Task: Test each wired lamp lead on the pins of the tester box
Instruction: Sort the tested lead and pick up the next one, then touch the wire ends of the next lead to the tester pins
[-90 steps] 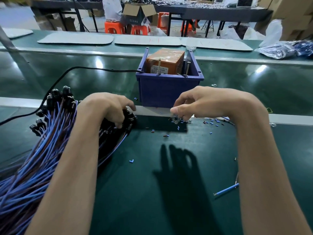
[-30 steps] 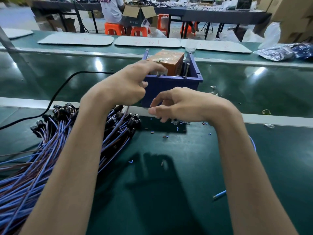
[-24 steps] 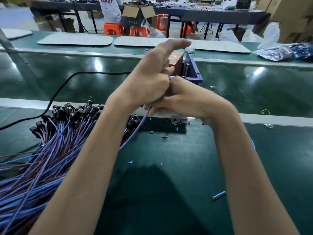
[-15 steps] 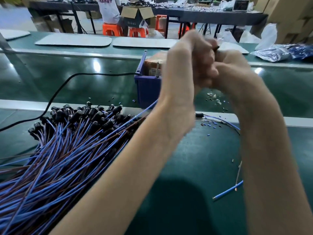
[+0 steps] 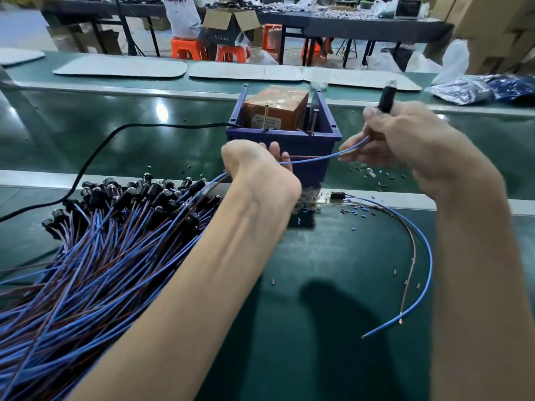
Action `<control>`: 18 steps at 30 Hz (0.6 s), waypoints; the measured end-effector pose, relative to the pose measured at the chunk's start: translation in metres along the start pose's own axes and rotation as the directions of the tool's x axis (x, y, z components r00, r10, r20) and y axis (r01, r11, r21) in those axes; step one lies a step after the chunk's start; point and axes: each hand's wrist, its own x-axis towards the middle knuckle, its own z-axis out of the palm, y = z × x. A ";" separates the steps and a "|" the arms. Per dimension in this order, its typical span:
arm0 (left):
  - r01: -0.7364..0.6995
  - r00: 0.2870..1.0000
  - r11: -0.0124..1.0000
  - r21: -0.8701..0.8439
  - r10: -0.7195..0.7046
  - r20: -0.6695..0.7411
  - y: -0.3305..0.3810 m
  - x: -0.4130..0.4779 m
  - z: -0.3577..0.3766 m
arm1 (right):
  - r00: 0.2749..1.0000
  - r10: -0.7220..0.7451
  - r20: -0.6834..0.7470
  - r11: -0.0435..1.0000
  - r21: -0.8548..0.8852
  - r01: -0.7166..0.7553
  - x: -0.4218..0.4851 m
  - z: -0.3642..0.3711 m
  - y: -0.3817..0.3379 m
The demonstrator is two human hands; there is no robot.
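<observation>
Ahead, tester box (image 5: 275,110) in blue bin (image 5: 312,173); left hand (image 5: 254,166), right hand (image 5: 405,140) both tight around lamp lead (image 5: 386,100).

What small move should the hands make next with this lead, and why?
Probably the left hand should slide along the wires to their free ends, so these can reach the pins of the tester box. The right hand grips the black lamp, the left hand holds its blue and brown wires, their ends run out of sight toward the pile, and nothing touches the pins.
</observation>
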 end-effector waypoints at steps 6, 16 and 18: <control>-0.208 0.978 0.974 0.093 0.210 -0.015 0.006 0.013 0.000 | 1.000 0.011 0.002 0.929 -0.369 -0.010 0.008 -0.007 0.014; -0.401 0.909 0.714 0.575 0.232 0.346 -0.042 0.044 -0.043 | 0.995 -0.044 -0.089 0.994 -0.108 0.034 0.008 -0.006 0.022; -0.544 0.837 0.468 0.697 0.237 0.494 -0.046 0.056 -0.060 | 0.998 -0.020 -0.059 0.998 -0.062 0.016 0.007 0.013 0.033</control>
